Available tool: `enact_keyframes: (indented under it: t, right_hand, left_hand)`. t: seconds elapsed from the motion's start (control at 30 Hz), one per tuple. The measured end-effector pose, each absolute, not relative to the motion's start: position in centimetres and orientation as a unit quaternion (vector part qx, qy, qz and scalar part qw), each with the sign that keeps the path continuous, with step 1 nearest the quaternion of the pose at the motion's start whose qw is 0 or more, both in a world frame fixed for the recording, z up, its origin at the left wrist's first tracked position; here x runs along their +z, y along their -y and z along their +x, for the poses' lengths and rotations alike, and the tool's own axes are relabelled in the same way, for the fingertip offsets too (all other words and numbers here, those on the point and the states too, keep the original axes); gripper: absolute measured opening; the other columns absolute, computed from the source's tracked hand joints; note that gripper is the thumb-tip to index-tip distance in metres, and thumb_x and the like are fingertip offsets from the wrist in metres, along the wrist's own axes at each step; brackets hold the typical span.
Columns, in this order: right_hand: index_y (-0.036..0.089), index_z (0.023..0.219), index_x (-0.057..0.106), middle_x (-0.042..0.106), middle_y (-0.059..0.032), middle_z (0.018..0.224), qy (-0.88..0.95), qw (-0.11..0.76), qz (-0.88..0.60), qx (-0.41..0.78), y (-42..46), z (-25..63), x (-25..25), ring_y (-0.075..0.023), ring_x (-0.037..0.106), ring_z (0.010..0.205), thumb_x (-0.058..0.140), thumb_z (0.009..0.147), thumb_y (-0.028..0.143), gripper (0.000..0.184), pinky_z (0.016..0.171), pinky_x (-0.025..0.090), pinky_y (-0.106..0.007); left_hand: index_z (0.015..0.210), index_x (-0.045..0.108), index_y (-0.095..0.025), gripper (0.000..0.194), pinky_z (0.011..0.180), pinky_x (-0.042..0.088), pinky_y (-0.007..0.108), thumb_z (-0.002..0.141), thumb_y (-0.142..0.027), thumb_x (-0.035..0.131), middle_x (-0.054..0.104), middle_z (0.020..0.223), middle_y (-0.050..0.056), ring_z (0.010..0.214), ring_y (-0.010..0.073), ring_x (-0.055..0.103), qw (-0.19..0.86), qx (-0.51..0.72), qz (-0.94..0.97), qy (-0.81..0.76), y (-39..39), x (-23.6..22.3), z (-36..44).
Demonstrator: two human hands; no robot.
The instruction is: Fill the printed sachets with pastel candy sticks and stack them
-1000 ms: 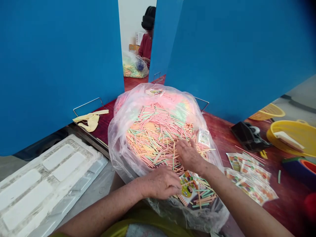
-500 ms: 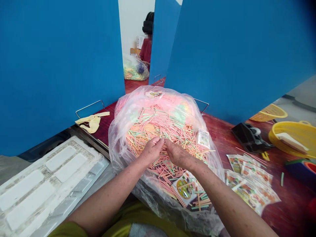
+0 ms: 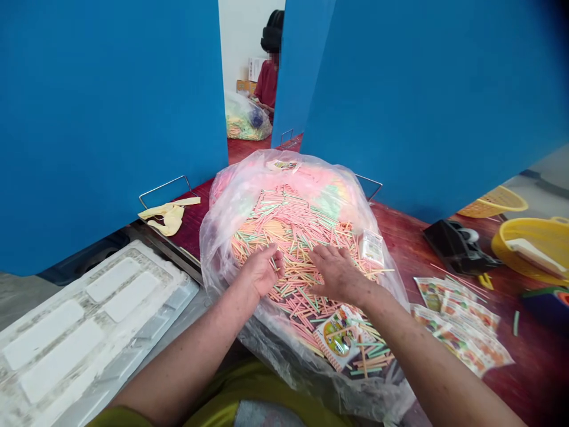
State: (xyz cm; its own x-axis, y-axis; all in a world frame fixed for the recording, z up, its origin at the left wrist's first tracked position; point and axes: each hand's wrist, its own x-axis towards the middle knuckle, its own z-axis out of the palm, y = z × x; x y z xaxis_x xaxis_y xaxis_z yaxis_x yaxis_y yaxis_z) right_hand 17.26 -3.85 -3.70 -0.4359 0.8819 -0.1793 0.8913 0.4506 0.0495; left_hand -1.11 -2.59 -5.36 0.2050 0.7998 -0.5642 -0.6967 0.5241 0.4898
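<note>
Thin pastel sticks (image 3: pixel 288 228) in pink, orange, yellow and mint green lie in a broad heap inside a large, clear plastic bag (image 3: pixel 217 249), whose mouth gapes open toward the wearer. Both bare hands are at the heap, apart from each other. The left hand (image 3: pixel 262 270) is half open, thumb raised and fingers loosely curled; whether it has hold of any stick, I cannot tell. The right hand (image 3: pixel 335 273) is spread nearly flat, palm down, over the sticks; what lies beneath its palm is hidden. In the bag's near part, a bright printed packet (image 3: pixel 338 341) lies tilted, with loose sticks on and beside it. A small white packet (image 3: pixel 372 246) rests at the heap's right edge. The bag stands on a dark red table (image 3: pixel 400 222). To its right, printed packets (image 3: pixel 466 326) overlap in a spread pile, near a black tape dispenser (image 3: pixel 457 246). Beyond that, a yellow basket (image 3: pixel 504 261) contains a flat, pale piece. On the left lie a crumpled pale-yellow item (image 3: pixel 171 216) and a grimy white panel (image 3: pixel 48 332). Between tall blue partitions (image 3: pixel 106 118), a person in dark red (image 3: pixel 267 83) sits behind another clear bag (image 3: pixel 244 121) of sticks.
</note>
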Motion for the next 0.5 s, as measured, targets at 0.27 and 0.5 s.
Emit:
enact_keyframes:
  t: [0.27, 0.5]
  right_hand:
    - [0.015, 0.084, 0.057, 0.057, -0.0137, 0.098, -0.849, 0.080, 0.523, -0.002, 3.8, 16.4, -4.9, -0.0264, 0.046, 0.097, 0.044, 0.073, 0.006, 0.020, 0.085, 0.029, -0.043]
    - [0.018, 0.086, 0.044, 0.056, -0.0023, 0.065, -0.778, -0.044, 0.621, -0.086, 3.8, 17.5, -2.7, -0.0159, 0.050, 0.061, 0.034, 0.084, 0.016, 0.010, 0.063, 0.037, -0.029]
  left_hand:
    - [0.076, 0.053, -0.014, 0.009, 0.053, 0.041, 0.020, 0.070, -0.007, 0.056, 0.054, 0.064, 0.000, 0.056, 0.0081, 0.052, 0.751, 0.492, 0.113, -0.426, 5.1, -5.5, -1.0]
    - [0.076, 0.058, -0.013, 0.015, 0.068, 0.043, 0.025, 0.064, -0.008, 0.064, 0.060, 0.074, 0.003, 0.069, 0.0108, 0.055, 0.782, 0.488, 0.162, -0.351, 5.2, -5.5, 1.9]
